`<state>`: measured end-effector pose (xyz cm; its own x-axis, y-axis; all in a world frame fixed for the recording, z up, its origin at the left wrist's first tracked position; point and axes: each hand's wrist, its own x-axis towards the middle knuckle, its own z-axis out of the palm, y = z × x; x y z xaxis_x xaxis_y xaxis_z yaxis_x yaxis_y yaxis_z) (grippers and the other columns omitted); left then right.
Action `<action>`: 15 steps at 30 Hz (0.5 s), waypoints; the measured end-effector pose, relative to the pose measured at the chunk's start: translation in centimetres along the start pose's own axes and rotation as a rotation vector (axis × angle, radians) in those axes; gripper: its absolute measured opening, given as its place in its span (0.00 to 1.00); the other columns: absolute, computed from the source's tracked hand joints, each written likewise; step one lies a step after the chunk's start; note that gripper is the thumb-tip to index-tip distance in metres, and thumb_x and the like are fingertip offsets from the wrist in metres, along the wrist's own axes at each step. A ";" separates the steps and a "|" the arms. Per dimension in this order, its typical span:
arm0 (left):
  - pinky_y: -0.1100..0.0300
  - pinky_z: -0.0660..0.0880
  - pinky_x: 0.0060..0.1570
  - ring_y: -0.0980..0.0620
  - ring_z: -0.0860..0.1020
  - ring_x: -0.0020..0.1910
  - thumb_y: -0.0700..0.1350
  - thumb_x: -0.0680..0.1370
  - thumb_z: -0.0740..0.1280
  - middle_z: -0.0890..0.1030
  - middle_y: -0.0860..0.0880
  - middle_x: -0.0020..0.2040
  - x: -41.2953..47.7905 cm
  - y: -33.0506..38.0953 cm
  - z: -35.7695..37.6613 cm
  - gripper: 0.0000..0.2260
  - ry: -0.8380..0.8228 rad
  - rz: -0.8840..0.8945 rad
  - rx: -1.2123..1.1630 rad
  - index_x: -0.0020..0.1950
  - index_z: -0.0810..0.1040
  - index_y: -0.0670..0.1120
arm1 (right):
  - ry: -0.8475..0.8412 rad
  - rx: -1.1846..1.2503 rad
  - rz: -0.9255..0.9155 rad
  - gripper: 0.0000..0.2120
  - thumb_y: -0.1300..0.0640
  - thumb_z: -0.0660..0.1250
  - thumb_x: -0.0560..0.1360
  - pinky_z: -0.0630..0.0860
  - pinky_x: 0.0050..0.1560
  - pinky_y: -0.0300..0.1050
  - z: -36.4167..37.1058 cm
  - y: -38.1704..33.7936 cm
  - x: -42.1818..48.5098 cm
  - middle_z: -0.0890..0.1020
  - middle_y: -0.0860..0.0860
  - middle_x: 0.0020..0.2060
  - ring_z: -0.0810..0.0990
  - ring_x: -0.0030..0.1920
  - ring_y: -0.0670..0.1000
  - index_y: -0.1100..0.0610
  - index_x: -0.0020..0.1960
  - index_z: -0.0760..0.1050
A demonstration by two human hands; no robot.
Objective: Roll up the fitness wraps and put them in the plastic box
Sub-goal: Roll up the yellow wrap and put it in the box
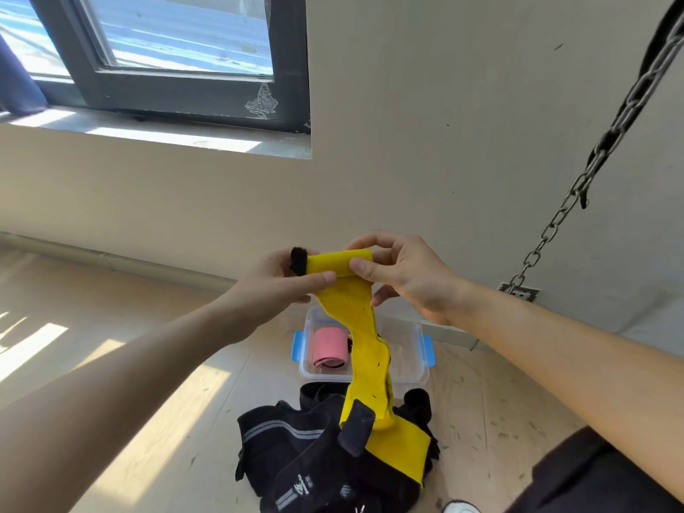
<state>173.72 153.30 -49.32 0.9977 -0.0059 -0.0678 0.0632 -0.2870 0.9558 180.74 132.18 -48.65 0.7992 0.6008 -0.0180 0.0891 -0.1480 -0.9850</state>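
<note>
Both the left hand [281, 279] and right hand [403, 275] are pinching the rolled top of a long yellow fabric wrap [364, 349], its tail trailing onto black wraps [296, 449] lying on the sunlit pale wooden floor [166, 420]. A clear plastic box with blue latches [411, 361] is holding a rolled pink wrap [330, 346] near the beige wall [444, 124].

Both forearms are bare up to the frame edge, with no sleeves, watch or rings visible. The left hand [281, 281] and the right hand [403, 275] wear no gloves; the nails are short and plain. Low at the right, dark trousers [592, 475] and a white shoe tip [460, 507] show.
</note>
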 end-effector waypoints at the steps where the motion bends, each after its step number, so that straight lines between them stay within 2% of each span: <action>1: 0.55 0.82 0.54 0.50 0.84 0.54 0.53 0.74 0.73 0.85 0.49 0.52 0.0 -0.1 0.0 0.17 -0.037 -0.036 -0.002 0.60 0.81 0.47 | 0.011 -0.003 -0.012 0.09 0.57 0.70 0.78 0.80 0.36 0.44 -0.1 0.1 0.0 0.86 0.56 0.47 0.85 0.46 0.51 0.54 0.58 0.80; 3: 0.54 0.81 0.54 0.50 0.84 0.51 0.59 0.76 0.72 0.85 0.50 0.51 0.0 -0.2 0.1 0.19 -0.069 -0.055 -0.020 0.58 0.81 0.46 | 0.032 -0.029 -0.044 0.09 0.59 0.71 0.78 0.80 0.36 0.42 -0.1 0.3 0.0 0.86 0.55 0.45 0.84 0.44 0.49 0.55 0.57 0.81; 6: 0.60 0.79 0.46 0.54 0.82 0.44 0.63 0.77 0.68 0.82 0.50 0.47 0.0 0.2 0.3 0.22 -0.067 -0.066 -0.062 0.57 0.82 0.46 | 0.043 -0.046 -0.103 0.08 0.61 0.72 0.77 0.78 0.35 0.41 -0.2 0.7 0.1 0.86 0.53 0.42 0.84 0.42 0.48 0.54 0.55 0.82; 9: 0.61 0.77 0.42 0.53 0.80 0.42 0.59 0.76 0.67 0.81 0.48 0.47 0.0 0.4 0.6 0.21 -0.043 -0.083 -0.094 0.58 0.82 0.45 | 0.059 -0.098 -0.174 0.09 0.62 0.74 0.75 0.79 0.35 0.43 -0.3 1.0 0.2 0.86 0.55 0.43 0.84 0.41 0.49 0.54 0.54 0.82; 12: 0.60 0.77 0.40 0.51 0.80 0.43 0.55 0.76 0.70 0.82 0.46 0.49 -0.1 0.4 0.6 0.16 -0.028 -0.088 -0.135 0.59 0.83 0.46 | 0.084 -0.223 -0.236 0.11 0.62 0.76 0.74 0.80 0.35 0.43 -0.2 1.0 0.2 0.86 0.54 0.44 0.84 0.41 0.49 0.56 0.55 0.84; 15: 0.59 0.78 0.42 0.51 0.81 0.45 0.52 0.76 0.73 0.83 0.47 0.49 -0.2 0.3 0.2 0.15 -0.044 -0.072 -0.158 0.60 0.83 0.47 | 0.056 -0.264 -0.173 0.15 0.57 0.76 0.74 0.80 0.33 0.42 -0.4 0.5 0.1 0.85 0.52 0.46 0.85 0.43 0.50 0.57 0.59 0.82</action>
<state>173.58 152.97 -49.06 0.9886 -0.0331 -0.1470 0.1414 -0.1341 0.9808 181.13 131.87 -49.12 0.7895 0.5916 0.1630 0.3719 -0.2501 -0.8939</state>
